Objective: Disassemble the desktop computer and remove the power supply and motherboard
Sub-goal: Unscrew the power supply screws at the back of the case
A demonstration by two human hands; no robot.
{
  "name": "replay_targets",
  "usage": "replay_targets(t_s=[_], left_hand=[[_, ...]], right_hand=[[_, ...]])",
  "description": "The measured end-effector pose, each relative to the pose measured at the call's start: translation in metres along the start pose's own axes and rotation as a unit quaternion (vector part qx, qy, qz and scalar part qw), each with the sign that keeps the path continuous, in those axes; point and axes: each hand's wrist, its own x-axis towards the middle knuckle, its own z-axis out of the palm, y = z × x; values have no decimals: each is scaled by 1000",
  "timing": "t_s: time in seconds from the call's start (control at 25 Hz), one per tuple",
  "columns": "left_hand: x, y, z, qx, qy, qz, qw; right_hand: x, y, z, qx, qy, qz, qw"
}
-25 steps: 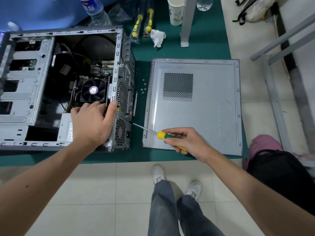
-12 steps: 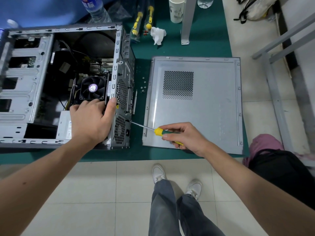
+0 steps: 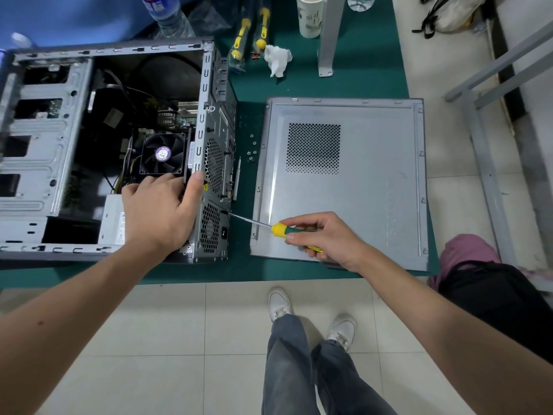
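Steel computer case [image 3: 45, 151] lies open on the green tabletop [image 3: 374, 70], the power supply [image 3: 115, 218] boxed in its near rear corner. The left hand [image 3: 158, 211] rests spread across it, bracing; the right hand [image 3: 324, 238] pinches a screwdriver [image 3: 281, 229], tip at the rear panel. The supply looks dense and rigid, best lifted by its flat sides.

There was one open grey metal computer case [image 3: 45, 151], one flat grey side panel [image 3: 359, 181], one yellow-and-green-handled screwdriver [image 3: 287, 232], two yellow-handled packaged tools [image 3: 239, 46], five small loose silver screws [image 3: 251, 151], one white paper cup [image 3: 309, 16] and one crumpled white tissue [image 3: 278, 59]
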Motion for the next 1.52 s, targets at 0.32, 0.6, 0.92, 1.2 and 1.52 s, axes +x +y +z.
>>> replay_targets(t_s=[0.32,0.6,0.92,1.2,1.52], left_hand=[[-1,0,0,1,4,-1,1000],[0,0,1,1,7,-1,1000],[1,1,1,3,10,0,1000],[0,1,1,3,10,-2,1000],[0,0,1,1,12,-1,1000]], right_hand=[[11,-20,-16,-82,-10,-29,996],[23,-26,-20,58,93,-1,994],[17,-10,-15,164,126,11,978],[15,-16,-20,27,142,-3,989],[14,-17,-16,-8,144,16,989]])
